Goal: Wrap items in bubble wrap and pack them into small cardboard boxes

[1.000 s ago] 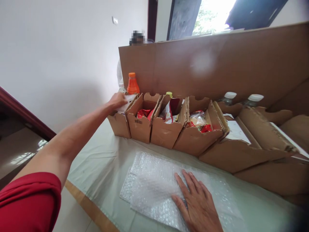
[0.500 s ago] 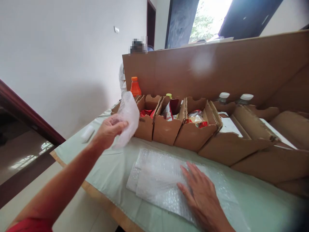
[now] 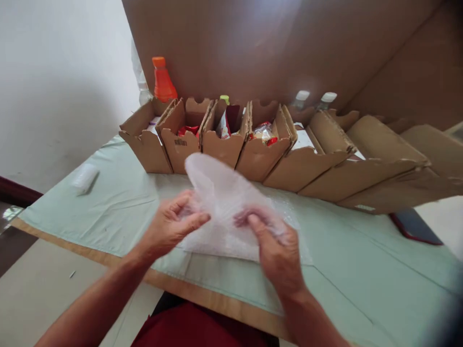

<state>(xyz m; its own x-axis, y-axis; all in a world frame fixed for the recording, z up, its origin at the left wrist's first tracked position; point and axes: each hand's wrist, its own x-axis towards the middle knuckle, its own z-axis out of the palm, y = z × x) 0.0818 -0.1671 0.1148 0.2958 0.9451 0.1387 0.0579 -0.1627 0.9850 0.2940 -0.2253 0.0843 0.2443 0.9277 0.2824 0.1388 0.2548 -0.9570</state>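
Above the table, a piece of translucent bubble wrap (image 3: pixel 217 180) is stretched between my two hands. My left hand (image 3: pixel 173 224) pinches its left side between thumb and fingers. On the other side my right hand (image 3: pixel 278 246) is closed on the wrap, its fingers partly behind the film. I cannot tell whether the piece is a sheet or a bag. Beneath it, flat bubble wrap pieces (image 3: pixel 224 249) lie on the green tablecloth (image 3: pixel 119 212), partly covered by my hands and the held piece.
Cardboard bins (image 3: pixel 220 154) stand in a row behind, several with packaged goods inside. An orange bottle (image 3: pixel 164 82) and two white-capped bottles (image 3: pixel 327 99) are behind the bins. A bubble-wrapped item (image 3: pixel 86 179) lies at left, a dark flat device (image 3: pixel 415 225) at right.
My left hand has brought the bubble wrap down and towards the middle. My right hand has lifted off the flat pieces and taken hold of it too. The view has tilted down.
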